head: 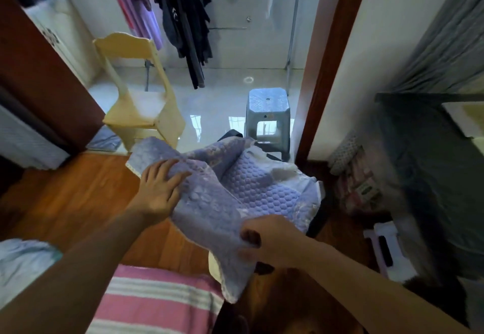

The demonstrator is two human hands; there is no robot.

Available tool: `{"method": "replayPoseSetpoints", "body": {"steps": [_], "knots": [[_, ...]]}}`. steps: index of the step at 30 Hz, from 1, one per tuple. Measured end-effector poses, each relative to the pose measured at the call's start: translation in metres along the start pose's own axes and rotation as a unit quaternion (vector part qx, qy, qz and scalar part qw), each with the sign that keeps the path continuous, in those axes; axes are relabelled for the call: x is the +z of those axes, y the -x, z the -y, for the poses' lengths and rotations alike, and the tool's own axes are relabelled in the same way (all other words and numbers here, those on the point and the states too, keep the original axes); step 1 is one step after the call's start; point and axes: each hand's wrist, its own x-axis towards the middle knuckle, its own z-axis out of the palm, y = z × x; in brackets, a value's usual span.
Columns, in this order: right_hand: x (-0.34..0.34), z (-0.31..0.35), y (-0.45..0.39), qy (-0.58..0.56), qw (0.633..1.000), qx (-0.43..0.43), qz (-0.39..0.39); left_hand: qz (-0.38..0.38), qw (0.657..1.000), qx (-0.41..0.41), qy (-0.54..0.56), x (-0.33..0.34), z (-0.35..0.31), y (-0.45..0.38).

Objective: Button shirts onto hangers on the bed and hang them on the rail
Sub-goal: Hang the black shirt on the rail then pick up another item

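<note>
A lilac quilted cloth with a honeycomb pattern hangs in the air above the wooden floor, held between both hands. The left hand lies on its upper left part, fingers spread and lightly curled over a fold. The right hand pinches its lower edge. Below is striped pink fabric. Beyond stand a pale wooden chair and a blue plastic stool; dark clothes hang above.

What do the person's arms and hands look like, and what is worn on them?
Both forearms are bare up to the frame edge; no sleeve shows on them. The left hand and right hand wear no gloves, and no rings, watch or bracelet show. The picture is slightly blurred.
</note>
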Motion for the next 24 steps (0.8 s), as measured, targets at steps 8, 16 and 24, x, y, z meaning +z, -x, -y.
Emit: {"method": "replayPoseSetpoints", "body": {"steps": [8,16,24], "knots": [[0.026,0.004,0.023,-0.113,0.982,0.126,-0.079,-0.002,0.983,-0.163,0.081,-0.001,-0.047,-0.053],[0.020,0.004,0.037,-0.097,0.959,0.222,-0.149,0.133,0.910,-0.107,0.377,0.010,-0.129,-0.075],[0.007,0.003,0.056,-0.070,0.939,0.285,-0.180,0.151,0.919,-0.034,0.362,0.019,-0.165,-0.107]]}}
